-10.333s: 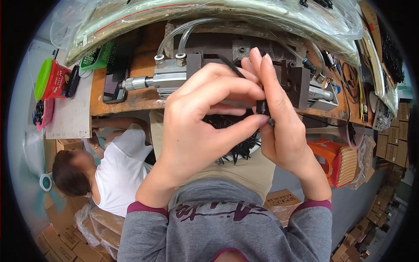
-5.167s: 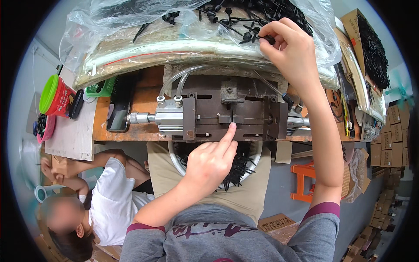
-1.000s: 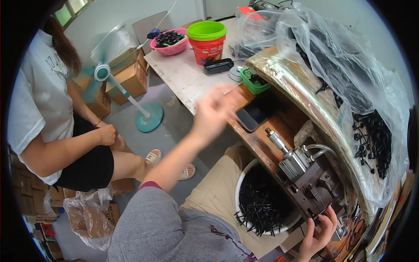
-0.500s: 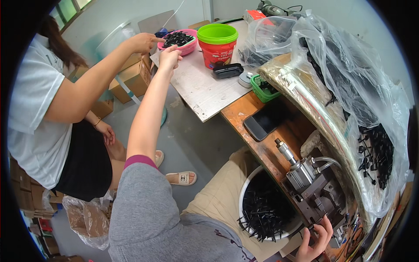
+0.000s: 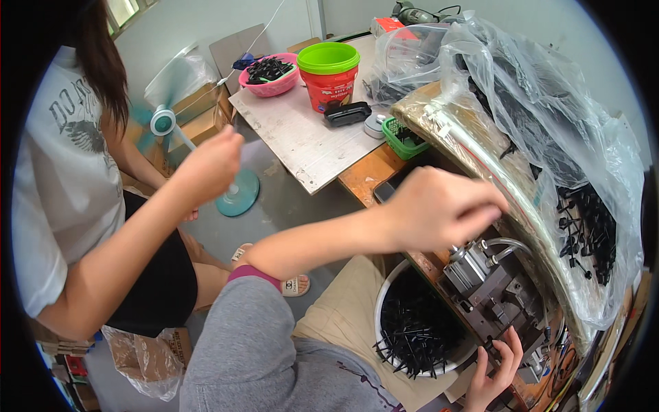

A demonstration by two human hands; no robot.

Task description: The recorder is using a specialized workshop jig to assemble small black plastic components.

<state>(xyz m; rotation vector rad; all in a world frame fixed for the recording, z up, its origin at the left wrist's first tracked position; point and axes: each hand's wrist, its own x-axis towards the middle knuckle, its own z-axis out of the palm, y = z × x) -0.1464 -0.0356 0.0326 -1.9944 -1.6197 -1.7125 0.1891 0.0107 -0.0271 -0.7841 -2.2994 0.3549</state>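
Observation:
My left hand is raised over the workbench, in front of the phone and the upper end of a metal fixture with an air cylinder. Its fingers are pinched together and slightly blurred; whatever they hold is too small to make out. Low at the right, my right hand rests by the near edge of the fixture, fingers curved and apart, fingertips touching its dark metal. Between my lap and the bench sits a white bucket of thin black plastic parts.
Another person's closed hand hangs at the left, before a teal fan. A pink bowl of black parts, red bucket, black case and green basket stand beyond. Plastic bags cover the right side.
My left arm has swung from the pink bowl rightward to above the fixture. The other person's hand has drawn back from the bowl. My right hand has stayed by the fixture.

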